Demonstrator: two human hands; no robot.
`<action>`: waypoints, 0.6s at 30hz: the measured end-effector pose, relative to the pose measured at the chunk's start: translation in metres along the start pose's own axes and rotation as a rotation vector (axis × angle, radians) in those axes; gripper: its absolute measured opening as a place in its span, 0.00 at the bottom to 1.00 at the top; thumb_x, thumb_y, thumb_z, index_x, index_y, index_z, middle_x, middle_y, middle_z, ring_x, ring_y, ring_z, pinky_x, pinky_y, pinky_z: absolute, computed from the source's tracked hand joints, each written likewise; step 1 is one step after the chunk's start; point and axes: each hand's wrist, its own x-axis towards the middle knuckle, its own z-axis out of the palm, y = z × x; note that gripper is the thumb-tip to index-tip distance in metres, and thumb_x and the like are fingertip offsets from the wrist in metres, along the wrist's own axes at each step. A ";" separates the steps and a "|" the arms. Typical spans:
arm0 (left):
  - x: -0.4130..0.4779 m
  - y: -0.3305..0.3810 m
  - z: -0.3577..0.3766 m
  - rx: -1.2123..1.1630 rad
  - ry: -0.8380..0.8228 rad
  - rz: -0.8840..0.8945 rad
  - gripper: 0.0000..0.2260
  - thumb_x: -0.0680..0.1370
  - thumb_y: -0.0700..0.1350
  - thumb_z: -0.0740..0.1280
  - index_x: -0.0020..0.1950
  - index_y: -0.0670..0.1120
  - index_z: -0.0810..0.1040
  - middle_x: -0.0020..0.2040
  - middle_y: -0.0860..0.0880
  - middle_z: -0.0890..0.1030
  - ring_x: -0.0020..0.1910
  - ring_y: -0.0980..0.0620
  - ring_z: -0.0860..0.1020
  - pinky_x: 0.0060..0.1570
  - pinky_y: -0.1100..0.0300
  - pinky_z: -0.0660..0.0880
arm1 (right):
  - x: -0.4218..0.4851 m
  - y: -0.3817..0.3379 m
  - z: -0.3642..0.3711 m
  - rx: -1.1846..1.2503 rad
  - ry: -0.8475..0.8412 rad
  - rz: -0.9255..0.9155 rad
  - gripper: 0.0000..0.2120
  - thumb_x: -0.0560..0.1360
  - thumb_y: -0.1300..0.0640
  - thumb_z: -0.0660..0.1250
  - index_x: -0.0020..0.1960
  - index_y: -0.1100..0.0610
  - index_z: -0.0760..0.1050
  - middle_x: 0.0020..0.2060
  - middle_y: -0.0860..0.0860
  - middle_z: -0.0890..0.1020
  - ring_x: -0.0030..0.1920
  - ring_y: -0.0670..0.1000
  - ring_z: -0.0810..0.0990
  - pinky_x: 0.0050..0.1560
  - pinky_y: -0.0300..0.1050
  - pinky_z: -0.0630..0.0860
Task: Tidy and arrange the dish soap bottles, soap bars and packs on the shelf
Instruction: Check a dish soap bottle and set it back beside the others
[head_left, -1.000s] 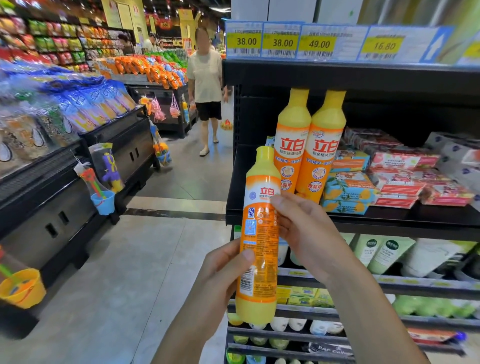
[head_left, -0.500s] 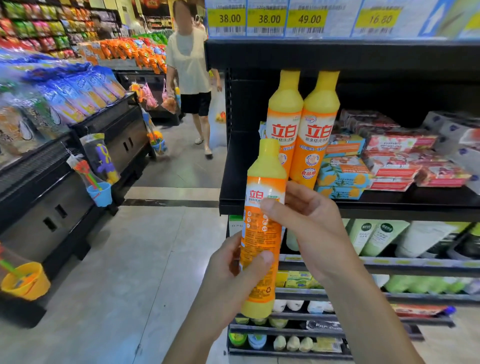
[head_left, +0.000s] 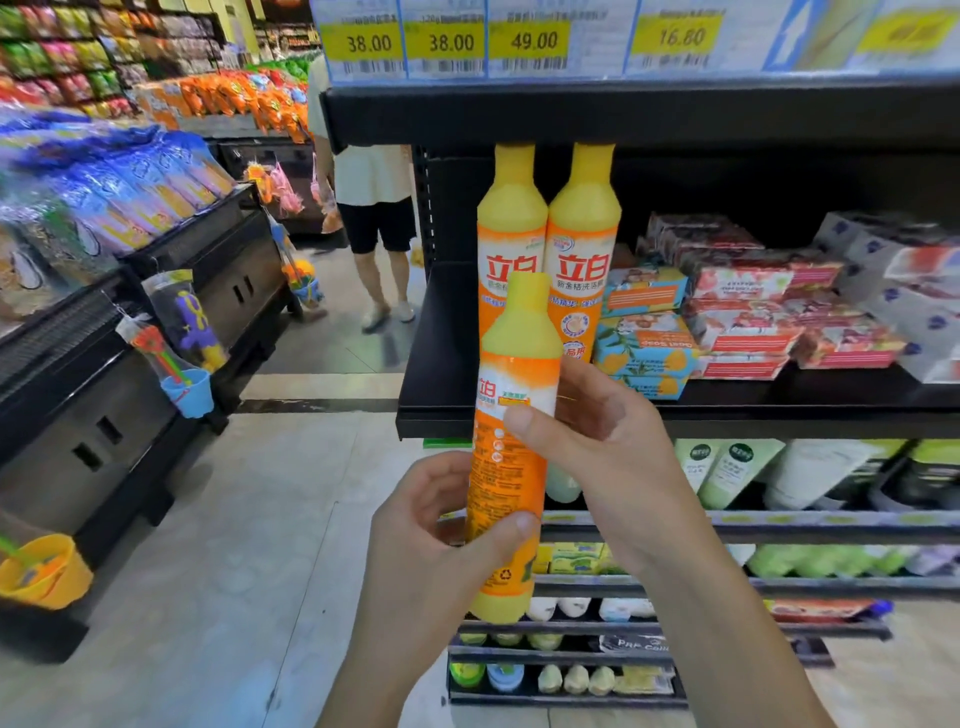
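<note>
Yellow-capped dish soap bottle (head_left: 511, 441) wears an orange-and-white label.

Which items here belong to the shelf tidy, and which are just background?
Job:
held dish soap bottle, in left hand and right hand
shelved bottles
blue soap boxes
red soap packs
shelf

Background:
toy bucket
snack bags
shopper in the aisle
price tags

Orange-yellow dish soap bottle (head_left: 506, 478) upright in my grip: left hand (head_left: 436, 540) low, right hand (head_left: 608, 457) at mid-label, before shelf (head_left: 447, 364) front edge. Two matching bottles (head_left: 511, 234) upright, touching, shelf left end. Blue soap boxes (head_left: 644, 338) stacked beside; red packs (head_left: 743, 312) stacked further right.
</note>
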 end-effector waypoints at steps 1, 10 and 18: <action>0.000 0.001 0.001 -0.023 -0.011 -0.001 0.26 0.61 0.58 0.79 0.57 0.57 0.81 0.51 0.57 0.87 0.53 0.56 0.84 0.56 0.49 0.80 | 0.001 -0.001 -0.003 0.013 -0.026 0.005 0.25 0.68 0.51 0.77 0.64 0.51 0.80 0.57 0.50 0.86 0.60 0.50 0.83 0.59 0.50 0.81; 0.000 -0.002 0.004 -0.240 -0.216 -0.108 0.24 0.68 0.55 0.75 0.62 0.50 0.84 0.58 0.45 0.86 0.57 0.44 0.85 0.50 0.55 0.82 | 0.004 -0.002 -0.015 0.135 -0.174 0.081 0.18 0.75 0.55 0.71 0.65 0.56 0.80 0.57 0.53 0.86 0.58 0.53 0.84 0.55 0.45 0.80; -0.005 -0.006 0.013 -0.243 -0.238 -0.129 0.26 0.69 0.58 0.71 0.66 0.49 0.81 0.59 0.45 0.85 0.58 0.43 0.84 0.57 0.48 0.81 | 0.002 0.003 -0.020 0.152 -0.081 0.073 0.24 0.67 0.57 0.78 0.62 0.56 0.81 0.55 0.54 0.87 0.58 0.57 0.85 0.58 0.55 0.82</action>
